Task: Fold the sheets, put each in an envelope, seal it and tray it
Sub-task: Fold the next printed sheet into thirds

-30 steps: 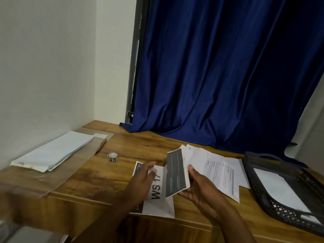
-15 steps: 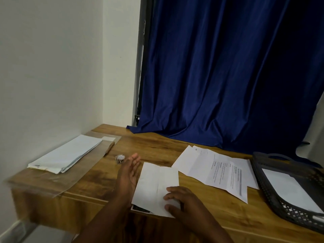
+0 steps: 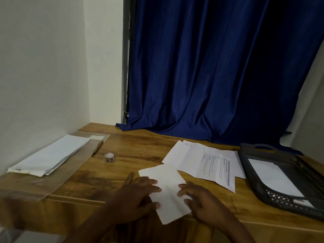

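two hands flat on folded sheet (image 3: 166, 188) near tabletop (image 3: 136, 151) front edge: left hand (image 3: 135, 197) fingers spread, pressing its left side; right hand (image 3: 201, 202) fingertips on right side. black lattice plastic tray (image 3: 263, 186) at right holds white envelope (image 3: 273, 178). printed sheets (image 3: 210, 163) between. envelope stack (image 3: 50, 155) far left.

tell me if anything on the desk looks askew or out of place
Nothing is damaged or spilled. The folded sheet under both hands lies skewed to the desk edge, and the loose sheets beside the tray are fanned unevenly.
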`<state>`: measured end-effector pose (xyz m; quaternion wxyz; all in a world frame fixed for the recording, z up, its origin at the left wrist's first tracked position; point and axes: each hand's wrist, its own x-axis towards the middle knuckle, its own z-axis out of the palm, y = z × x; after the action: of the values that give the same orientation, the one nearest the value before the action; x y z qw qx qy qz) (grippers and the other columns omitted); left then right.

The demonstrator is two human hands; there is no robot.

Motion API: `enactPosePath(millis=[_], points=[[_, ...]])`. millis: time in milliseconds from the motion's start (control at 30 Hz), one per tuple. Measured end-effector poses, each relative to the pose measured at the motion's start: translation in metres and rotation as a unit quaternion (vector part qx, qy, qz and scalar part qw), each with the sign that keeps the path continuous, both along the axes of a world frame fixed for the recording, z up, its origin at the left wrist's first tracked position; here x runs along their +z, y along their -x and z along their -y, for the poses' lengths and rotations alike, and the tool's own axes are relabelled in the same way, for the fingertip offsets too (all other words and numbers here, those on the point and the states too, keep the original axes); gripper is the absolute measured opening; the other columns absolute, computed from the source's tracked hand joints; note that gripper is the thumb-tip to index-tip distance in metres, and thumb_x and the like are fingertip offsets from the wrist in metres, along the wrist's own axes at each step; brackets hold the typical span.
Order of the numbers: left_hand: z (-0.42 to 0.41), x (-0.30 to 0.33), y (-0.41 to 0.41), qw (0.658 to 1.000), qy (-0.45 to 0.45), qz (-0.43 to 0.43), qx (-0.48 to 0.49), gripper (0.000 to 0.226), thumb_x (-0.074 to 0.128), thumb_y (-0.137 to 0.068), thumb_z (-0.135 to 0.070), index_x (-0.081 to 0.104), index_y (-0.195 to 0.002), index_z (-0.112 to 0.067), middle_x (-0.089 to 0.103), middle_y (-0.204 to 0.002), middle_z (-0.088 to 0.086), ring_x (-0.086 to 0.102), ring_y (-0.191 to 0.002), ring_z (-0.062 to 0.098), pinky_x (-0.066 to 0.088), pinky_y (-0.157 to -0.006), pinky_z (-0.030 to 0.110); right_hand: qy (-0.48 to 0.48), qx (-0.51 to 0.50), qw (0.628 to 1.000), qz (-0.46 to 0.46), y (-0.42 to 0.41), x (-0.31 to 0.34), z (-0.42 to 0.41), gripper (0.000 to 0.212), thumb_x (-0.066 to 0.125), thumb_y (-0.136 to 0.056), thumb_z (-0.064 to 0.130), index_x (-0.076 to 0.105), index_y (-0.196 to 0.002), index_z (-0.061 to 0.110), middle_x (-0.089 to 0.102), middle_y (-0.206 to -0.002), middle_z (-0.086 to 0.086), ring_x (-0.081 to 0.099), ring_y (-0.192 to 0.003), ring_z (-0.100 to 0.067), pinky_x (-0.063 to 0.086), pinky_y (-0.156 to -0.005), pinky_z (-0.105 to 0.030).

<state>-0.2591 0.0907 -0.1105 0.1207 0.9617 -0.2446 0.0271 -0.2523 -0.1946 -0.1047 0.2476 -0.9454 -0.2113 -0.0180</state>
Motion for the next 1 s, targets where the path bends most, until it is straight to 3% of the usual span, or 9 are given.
enactPosePath(millis=[67, 133, 200, 267, 400, 567, 700, 833, 1000], points=[[0.005, 0.002, 0.006, 0.999, -0.033, 0.040, -0.008, 0.067, 0.030, -0.089, -0.085, 0.037, -0.147, -0.051, 0.029, -0.159, -0.023, 0.017, -0.149, 0.004, -0.011, -0.123, 0.052, 0.047, -0.022, 0.997, 0.063, 0.001, 0.004, -0.001, 0.029, 0.058, -0.097, 0.032, 0.063, -0.121, 0.047, 0.050, -0.145, 0.026, 0.041, -0.136, 0.002, 0.034, -0.118, -0.023], [0.012, 0.001, 0.013, 0.996, -0.053, 0.061, -0.026, 0.076, 0.032, -0.084, -0.090, 0.034, -0.149, -0.052, 0.030, -0.159, -0.019, 0.019, -0.146, 0.008, -0.005, -0.124, 0.048, 0.055, -0.023, 0.994, 0.088, 0.005, 0.008, -0.008, 0.033, 0.052, -0.096, 0.050, 0.065, -0.125, 0.043, 0.054, -0.144, 0.022, 0.045, -0.132, 0.002, 0.036, -0.117, -0.025], [0.021, -0.001, 0.020, 0.997, -0.058, 0.045, -0.029, 0.085, 0.040, -0.080, -0.089, 0.026, -0.153, -0.048, 0.024, -0.160, -0.018, 0.017, -0.145, 0.010, 0.007, -0.121, 0.041, 0.035, -0.002, 0.998, 0.049, 0.013, 0.013, -0.019, 0.073, 0.033, -0.079, 0.089, 0.060, -0.131, 0.046, 0.051, -0.145, 0.025, 0.043, -0.133, 0.004, 0.033, -0.117, -0.024], [0.027, -0.005, 0.024, 0.998, -0.041, 0.045, -0.023, 0.091, 0.049, -0.079, -0.085, 0.022, -0.155, -0.043, 0.020, -0.160, -0.018, 0.015, -0.142, 0.008, 0.015, -0.117, 0.034, 0.050, 0.019, 0.999, 0.010, 0.020, 0.010, -0.030, 0.094, 0.032, -0.061, 0.097, 0.048, -0.141, 0.050, 0.044, -0.150, 0.028, 0.038, -0.138, 0.003, 0.027, -0.117, -0.023], [0.017, -0.011, 0.019, 0.997, 0.019, 0.077, -0.021, 0.096, 0.050, -0.077, -0.085, 0.019, -0.157, -0.042, 0.017, -0.162, -0.020, 0.014, -0.145, 0.007, 0.023, -0.119, 0.035, 0.084, 0.031, 0.996, 0.013, 0.025, 0.005, -0.030, 0.084, 0.069, -0.077, 0.071, 0.030, -0.149, 0.053, 0.029, -0.157, 0.030, 0.030, -0.143, 0.000, 0.026, -0.119, -0.028], [-0.003, -0.009, 0.012, 0.997, -0.020, 0.070, -0.025, 0.081, 0.041, -0.083, -0.085, 0.030, -0.153, -0.047, 0.017, -0.163, -0.024, 0.008, -0.151, 0.004, 0.010, -0.124, 0.040, 0.050, 0.071, 0.996, 0.015, 0.016, -0.004, -0.008, 0.058, 0.071, -0.087, 0.047, 0.047, -0.138, 0.058, 0.032, -0.147, 0.045, 0.026, -0.136, 0.019, 0.031, -0.118, -0.019], [-0.013, -0.023, 0.014, 0.987, 0.078, 0.129, -0.057, 0.054, 0.057, -0.087, -0.068, 0.052, -0.137, -0.048, 0.048, -0.142, -0.029, 0.036, -0.133, -0.005, 0.035, -0.111, 0.031, 0.021, 0.065, 0.997, 0.040, 0.014, -0.011, 0.008, 0.051, 0.074, -0.084, 0.050, 0.054, -0.130, 0.060, 0.039, -0.142, 0.045, 0.030, -0.134, 0.020, 0.031, -0.114, -0.013], [-0.019, -0.029, 0.015, 0.978, 0.161, 0.117, -0.071, 0.044, 0.066, -0.087, -0.043, 0.061, -0.131, -0.043, 0.053, -0.134, -0.032, 0.045, -0.129, -0.004, 0.040, -0.105, 0.026, -0.021, 0.057, 0.997, 0.041, 0.014, -0.012, 0.023, 0.050, 0.075, -0.080, 0.048, 0.062, -0.128, 0.052, 0.050, -0.136, 0.040, 0.041, -0.129, 0.016, 0.043, -0.108, -0.017], [-0.016, -0.012, 0.017, 0.965, 0.257, 0.054, -0.006, 0.024, 0.059, -0.095, -0.050, 0.064, -0.118, -0.051, 0.060, -0.118, -0.037, 0.057, -0.113, -0.008, 0.048, -0.094, 0.018, -0.157, 0.013, 0.988, 0.002, 0.014, -0.007, 0.028, 0.035, 0.079, -0.084, 0.038, 0.071, -0.118, 0.045, 0.067, -0.119, 0.031, 0.061, -0.113, 0.004, 0.057, -0.092, -0.023]])
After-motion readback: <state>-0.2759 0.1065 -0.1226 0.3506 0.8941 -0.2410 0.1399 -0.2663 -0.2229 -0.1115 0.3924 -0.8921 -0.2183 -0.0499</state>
